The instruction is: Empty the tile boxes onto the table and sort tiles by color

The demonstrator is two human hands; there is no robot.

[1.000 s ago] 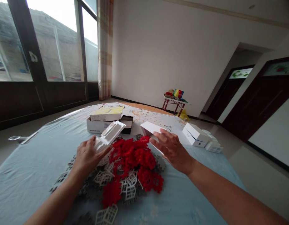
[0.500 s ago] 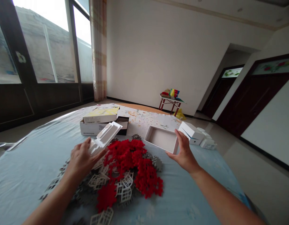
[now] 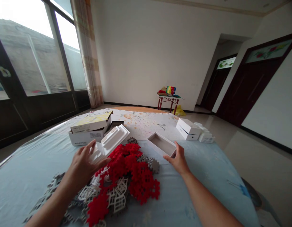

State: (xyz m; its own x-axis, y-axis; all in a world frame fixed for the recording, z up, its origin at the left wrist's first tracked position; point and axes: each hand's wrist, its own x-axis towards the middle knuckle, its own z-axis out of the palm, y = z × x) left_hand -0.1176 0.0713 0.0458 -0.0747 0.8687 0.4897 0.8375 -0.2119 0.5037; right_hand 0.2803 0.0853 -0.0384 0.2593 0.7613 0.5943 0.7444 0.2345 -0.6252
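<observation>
My left hand (image 3: 85, 162) holds a white moulded plastic tray insert (image 3: 111, 142) tilted above a heap of red, white and grey interlocking toy pieces (image 3: 123, 176). My right hand (image 3: 177, 159) grips the near right corner of an empty white box tray (image 3: 161, 144) that rests on the light blue tablecloth (image 3: 202, 176) just right of the heap. The box's open side faces up and nothing is inside it.
A white box with a yellow lid (image 3: 90, 129) and a small black box (image 3: 116, 124) stand behind the heap. At the back right lie a closed white box (image 3: 188, 128) and small white items (image 3: 205, 136). A small red-legged table (image 3: 168, 97) stands by the far wall.
My right hand turned the white box over so its open side faces up and set it down on the cloth, drawing it nearer. My left hand kept the white insert. The view shifted right.
</observation>
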